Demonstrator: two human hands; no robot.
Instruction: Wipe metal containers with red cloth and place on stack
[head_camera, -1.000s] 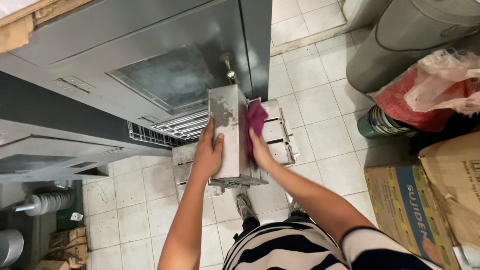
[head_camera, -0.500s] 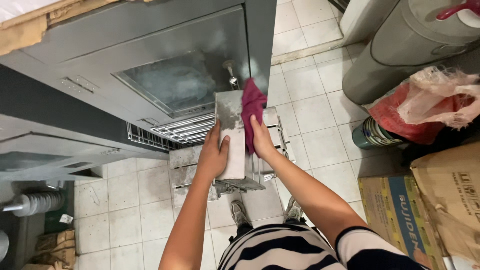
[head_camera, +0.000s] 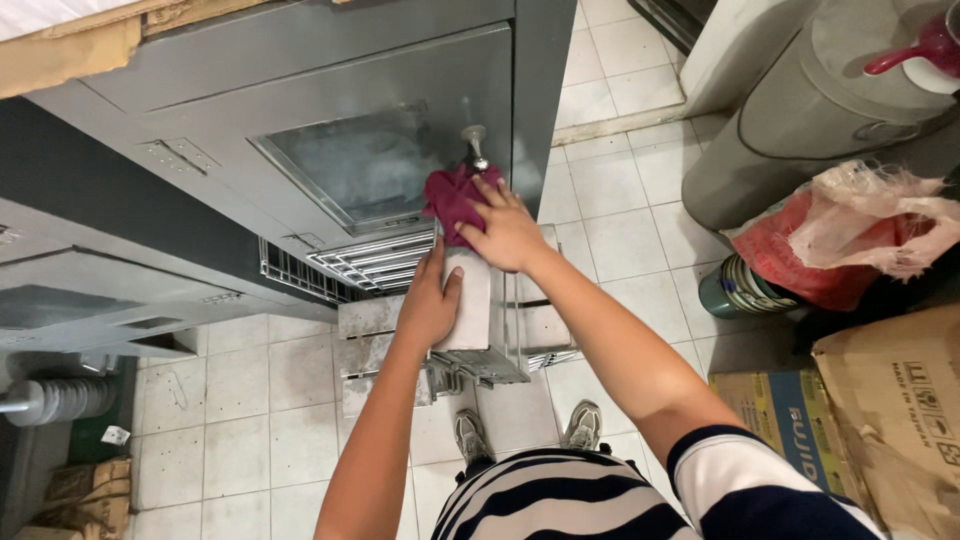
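My left hand (head_camera: 428, 305) grips the side of an upright grey metal tray (head_camera: 470, 300) and holds it on edge below the oven. My right hand (head_camera: 503, 232) presses a crumpled dark red cloth (head_camera: 452, 200) against the top end of that tray. The cloth lies just under the knob (head_camera: 473, 138) of the grey oven door (head_camera: 360, 160) with its glass window. More metal trays and wire racks (head_camera: 375, 262) stick out beneath the door.
A tall grey cylinder tank (head_camera: 800, 110) stands at the right, with a red and clear plastic bag (head_camera: 850, 235) and a round tin (head_camera: 735, 288) beside it. Cardboard boxes (head_camera: 880, 400) fill the lower right. White tiled floor (head_camera: 250, 400) lies below, with my shoes (head_camera: 525, 430).
My right hand has slid the red cloth up the tray, from its middle to its top end near the door knob. My left hand stays on the tray's side.
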